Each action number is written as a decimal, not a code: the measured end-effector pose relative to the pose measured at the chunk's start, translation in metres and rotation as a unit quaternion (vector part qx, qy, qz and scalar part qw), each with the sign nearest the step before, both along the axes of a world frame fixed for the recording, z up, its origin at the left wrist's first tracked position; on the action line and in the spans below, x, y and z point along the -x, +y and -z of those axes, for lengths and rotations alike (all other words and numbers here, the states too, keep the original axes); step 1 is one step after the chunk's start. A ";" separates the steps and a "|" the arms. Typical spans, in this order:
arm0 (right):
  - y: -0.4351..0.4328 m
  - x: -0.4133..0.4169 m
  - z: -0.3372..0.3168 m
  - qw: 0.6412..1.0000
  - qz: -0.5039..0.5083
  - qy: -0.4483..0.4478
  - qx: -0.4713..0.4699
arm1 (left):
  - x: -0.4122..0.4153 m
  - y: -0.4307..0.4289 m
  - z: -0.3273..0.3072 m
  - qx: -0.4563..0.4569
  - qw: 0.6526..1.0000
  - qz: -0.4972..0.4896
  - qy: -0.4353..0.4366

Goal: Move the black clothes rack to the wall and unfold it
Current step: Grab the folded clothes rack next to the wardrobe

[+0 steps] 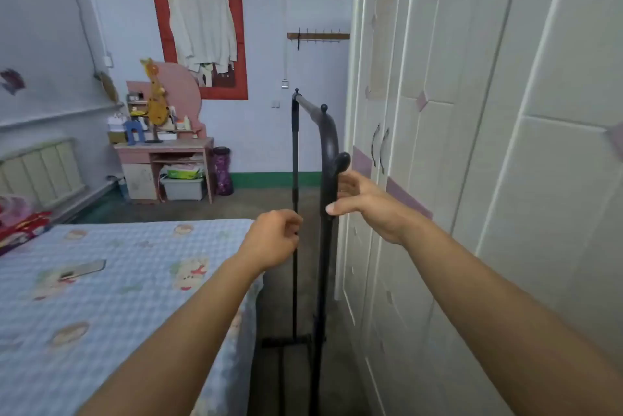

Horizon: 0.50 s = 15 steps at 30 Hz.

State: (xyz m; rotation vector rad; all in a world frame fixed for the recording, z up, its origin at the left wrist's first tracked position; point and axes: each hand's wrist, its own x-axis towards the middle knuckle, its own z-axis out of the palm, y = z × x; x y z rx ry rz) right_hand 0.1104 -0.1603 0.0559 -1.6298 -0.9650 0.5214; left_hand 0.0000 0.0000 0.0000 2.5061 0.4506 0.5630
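The black clothes rack stands upright in the narrow gap between the bed and the wardrobe, its two vertical poles close together and joined by a top bar. My left hand is closed around the thin left pole at about mid-height. My right hand wraps the thicker right pole just below its curved top, thumb in front and fingers behind. The rack's foot bar rests on the floor low in the frame.
A bed with a blue checked sheet fills the left, a phone lying on it. A white wardrobe lines the right. At the far wall are a pink desk, a purple bin and wall hooks.
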 end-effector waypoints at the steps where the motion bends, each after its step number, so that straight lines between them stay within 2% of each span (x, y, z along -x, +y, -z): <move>1: 0.006 0.002 0.002 1.000 0.006 -0.003 -0.006 | -0.003 0.001 0.007 0.036 0.999 0.005 0.001; 7: 0.033 0.012 0.009 0.995 0.047 0.045 -0.080 | -0.009 -0.008 0.056 0.205 0.977 0.051 0.015; 15: 0.045 0.001 0.013 0.988 0.037 0.089 -0.124 | -0.015 -0.023 0.125 0.317 0.943 0.082 0.055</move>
